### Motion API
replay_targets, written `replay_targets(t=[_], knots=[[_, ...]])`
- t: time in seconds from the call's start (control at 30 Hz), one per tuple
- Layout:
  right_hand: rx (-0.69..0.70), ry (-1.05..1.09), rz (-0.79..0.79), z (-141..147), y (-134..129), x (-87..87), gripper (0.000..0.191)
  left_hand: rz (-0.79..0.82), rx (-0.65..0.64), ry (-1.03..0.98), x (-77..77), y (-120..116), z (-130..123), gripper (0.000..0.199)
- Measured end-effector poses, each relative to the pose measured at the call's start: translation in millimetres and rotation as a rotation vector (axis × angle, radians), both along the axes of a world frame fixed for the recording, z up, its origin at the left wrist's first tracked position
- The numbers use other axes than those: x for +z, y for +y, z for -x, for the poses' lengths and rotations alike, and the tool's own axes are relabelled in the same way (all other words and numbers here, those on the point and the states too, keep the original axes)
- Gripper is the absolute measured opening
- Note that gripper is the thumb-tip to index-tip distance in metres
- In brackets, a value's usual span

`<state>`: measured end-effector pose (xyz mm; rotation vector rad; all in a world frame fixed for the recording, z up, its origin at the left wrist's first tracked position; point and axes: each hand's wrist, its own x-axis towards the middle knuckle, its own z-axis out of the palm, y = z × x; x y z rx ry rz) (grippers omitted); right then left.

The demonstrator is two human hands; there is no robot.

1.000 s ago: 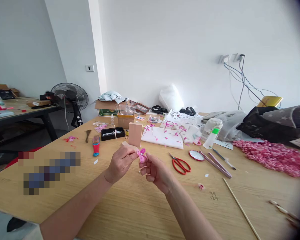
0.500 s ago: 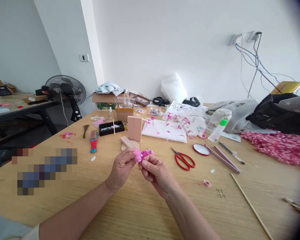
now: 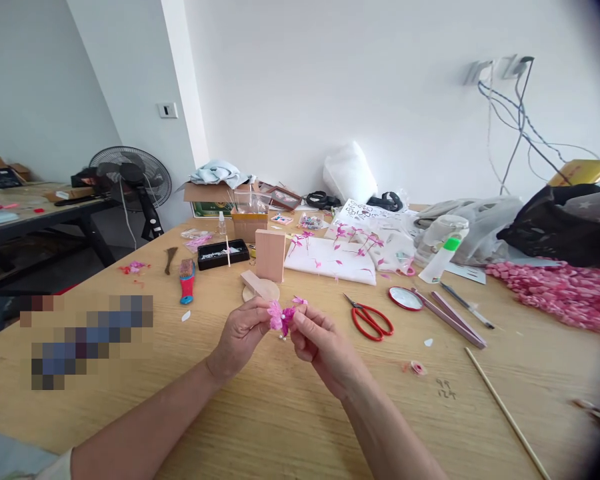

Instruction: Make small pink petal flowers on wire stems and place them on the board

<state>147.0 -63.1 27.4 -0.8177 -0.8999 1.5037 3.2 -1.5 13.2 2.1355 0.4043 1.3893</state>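
Centrally, the left hand [image 3: 237, 337] and right hand [image 3: 325, 343] pinch a pink flower [image 3: 275, 315] above the table [image 3: 205, 427], fingertips closed; seemingly part-made, its petals surround a white bead [image 3: 283, 317]. Pink sprigs [image 3: 340, 232] stand beyond.

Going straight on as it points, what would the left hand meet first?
Past the pink flower it pinches, the left hand would probably meet the right hand, though depth is unclear.

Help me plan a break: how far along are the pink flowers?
Pink flowers on thin stems at the flat white pad look done. Left hand and right hand pinch a ruffled pink flower with a white bead centre, apparently unfinished. Probably left: that flower itself, with both hands on it; any further count can't be seen.
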Motion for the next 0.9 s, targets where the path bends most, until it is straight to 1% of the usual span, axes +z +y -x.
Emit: replay_targets(t=[0.07,0.17,0.23,0.3,0.33,0.47,0.57,0.63,0.8,0.83,0.9], knots=[[0.021,0.012,0.007,-0.8,0.1,-1.2,0.024,-0.031,-0.029,0.012,1.4,-1.6,-0.6,0.013],[0.089,0.033,0.033,-4.6,0.8,-2.6,0.023,-0.071,-0.066,0.019,3.6,-2.9,-0.3,0.014],[0.058,0.009,0.028,-8.6,1.3,-2.3,0.021,-0.07,-0.087,0.041,5.2,-3.5,0.4,0.014],[-0.008,-0.039,-0.005,-12.6,1.3,-0.7,0.019,-0.036,-0.132,0.086,6.5,-4.2,1.2,0.015],[-0.015,-0.061,-0.026,-14.2,1.0,0.3,0.019,-0.009,-0.163,0.111,6.7,-4.6,1.4,0.015],[0.137,-0.057,-0.071,-16.4,-1.4,3.3,0.02,0.096,-0.284,0.182,3.6,-5.0,1.2,0.015],[0.163,-0.022,-0.049,-14.9,-2.0,2.6,0.019,0.127,-0.333,0.227,-0.4,-3.8,0.5,0.014],[0.165,-0.013,-0.016,-13.0,-1.1,0.5,0.019,0.113,-0.336,0.247,-1.3,-3.1,0.1,0.015],[0.082,-0.01,0.092,-6.9,1.9,-4.7,0.021,-0.023,-0.277,0.266,2.2,-1.8,1.2,0.015],[0.053,-0.034,0.094,-6.7,2.1,-4.4,0.021,-0.035,-0.271,0.272,2.6,-1.4,1.7,0.016],[-0.019,-0.098,0.045,-8.7,1.9,-2.5,0.018,-0.011,-0.274,0.282,2.4,-0.1,2.8,0.016]])
